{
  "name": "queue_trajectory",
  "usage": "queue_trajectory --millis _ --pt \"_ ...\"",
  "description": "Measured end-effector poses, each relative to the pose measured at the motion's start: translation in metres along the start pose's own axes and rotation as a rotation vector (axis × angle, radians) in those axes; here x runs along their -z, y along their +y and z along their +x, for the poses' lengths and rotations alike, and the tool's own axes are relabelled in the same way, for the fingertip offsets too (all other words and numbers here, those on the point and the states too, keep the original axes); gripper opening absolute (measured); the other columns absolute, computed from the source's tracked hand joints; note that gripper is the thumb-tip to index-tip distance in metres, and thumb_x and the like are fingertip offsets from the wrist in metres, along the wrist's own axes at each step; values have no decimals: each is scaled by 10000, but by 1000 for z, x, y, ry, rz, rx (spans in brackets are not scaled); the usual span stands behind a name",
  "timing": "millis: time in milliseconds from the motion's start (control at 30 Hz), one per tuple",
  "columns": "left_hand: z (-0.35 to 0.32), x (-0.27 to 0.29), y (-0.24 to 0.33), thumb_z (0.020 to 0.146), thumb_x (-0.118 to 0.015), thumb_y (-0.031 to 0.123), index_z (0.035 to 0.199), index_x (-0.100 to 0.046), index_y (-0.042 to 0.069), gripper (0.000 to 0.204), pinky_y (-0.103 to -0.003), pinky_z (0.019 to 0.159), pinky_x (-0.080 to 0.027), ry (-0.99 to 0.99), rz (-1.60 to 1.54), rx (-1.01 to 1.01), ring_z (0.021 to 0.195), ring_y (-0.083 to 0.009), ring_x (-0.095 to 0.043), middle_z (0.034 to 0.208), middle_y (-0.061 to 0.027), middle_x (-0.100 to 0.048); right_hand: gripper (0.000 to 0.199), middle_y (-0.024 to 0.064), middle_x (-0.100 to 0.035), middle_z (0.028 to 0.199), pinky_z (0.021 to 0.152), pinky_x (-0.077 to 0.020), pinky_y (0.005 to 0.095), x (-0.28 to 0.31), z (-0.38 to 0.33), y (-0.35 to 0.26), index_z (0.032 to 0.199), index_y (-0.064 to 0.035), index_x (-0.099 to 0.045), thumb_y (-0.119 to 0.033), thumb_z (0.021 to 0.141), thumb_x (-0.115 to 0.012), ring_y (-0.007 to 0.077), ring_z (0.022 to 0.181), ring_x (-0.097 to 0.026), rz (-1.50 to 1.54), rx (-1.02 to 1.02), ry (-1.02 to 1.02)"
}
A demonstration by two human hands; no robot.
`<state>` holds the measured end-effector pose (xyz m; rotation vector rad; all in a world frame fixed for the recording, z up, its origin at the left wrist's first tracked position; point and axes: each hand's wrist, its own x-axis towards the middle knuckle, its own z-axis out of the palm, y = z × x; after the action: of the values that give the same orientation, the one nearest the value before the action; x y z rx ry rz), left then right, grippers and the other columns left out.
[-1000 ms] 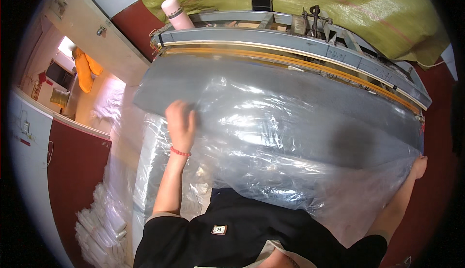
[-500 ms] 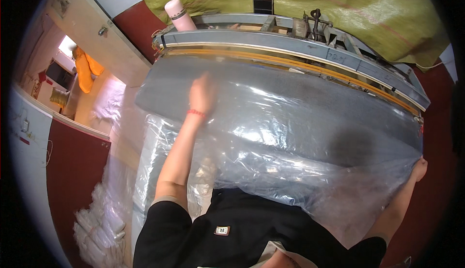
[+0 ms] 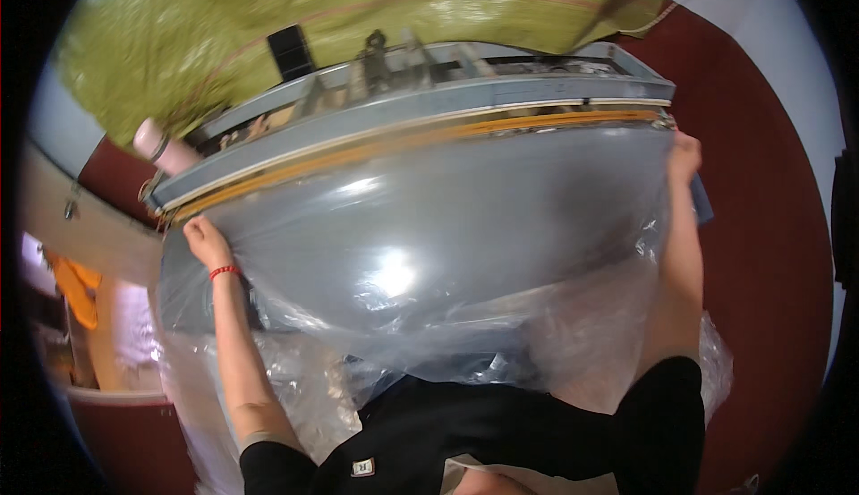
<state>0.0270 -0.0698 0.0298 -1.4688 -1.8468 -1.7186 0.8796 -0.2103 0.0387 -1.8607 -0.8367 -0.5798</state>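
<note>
A wide clear plastic sheet (image 3: 429,227) is stretched over a grey work surface (image 3: 190,258), its near part hanging in folds toward my body. At the sheet's far left corner, my left hand (image 3: 208,241) is closed on the plastic, a red bracelet round its wrist. My right hand (image 3: 684,157) grips the plastic at the far right corner, close to the end of the machine's bar. Both arms are stretched forward. Just beyond the hands runs a long grey metal machine frame (image 3: 447,100) with an orange strip (image 3: 394,144) along its near side.
A pink bottle (image 3: 163,144) leans at the frame's left end. A dark phone-like object (image 3: 291,52) rests against a yellow-green woven sheet (image 3: 376,3) behind the frame. An open doorway is at left, with an orange thing (image 3: 76,289) beyond. A dark red wall (image 3: 761,227) stands at right.
My left hand has gone from above the middle-left of the plastic to its far left corner and closed there. My right hand has carried the right corner forward to the bar. The view has turned.
</note>
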Motion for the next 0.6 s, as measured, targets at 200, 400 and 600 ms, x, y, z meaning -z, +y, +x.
queue_trajectory --millis 200,400,600 --pt "31 -45 -50 806 -514 224 677 -471 -3 265 -283 567 -391 -69 2 163 570 -132 -427 621 -54 -505 166 71 -588 753 692 -425 284 -79 -8 12 834 -23 -554 -177 780 -582 149 728 -546 325 -193 -99" --pt "36 -51 -55 805 -533 237 649 -468 1 291 -253 577 -378 -133 -32 242 587 -107 -410 583 -25 -466 199 -10 -503 629 550 -384 234 -87 -9 -16 740 -32 -509 -200 782 -608 73 566 -430 185 -167 -43" --pt "41 -49 -65 791 -433 197 857 -479 -65 274 -399 750 -408 122 302 322 803 -378 -531 887 -265 -539 132 57 -538 618 475 -420 257 -76 -8 -28 801 -29 -491 -143 783 -554 129 484 -496 462 -346 -121"
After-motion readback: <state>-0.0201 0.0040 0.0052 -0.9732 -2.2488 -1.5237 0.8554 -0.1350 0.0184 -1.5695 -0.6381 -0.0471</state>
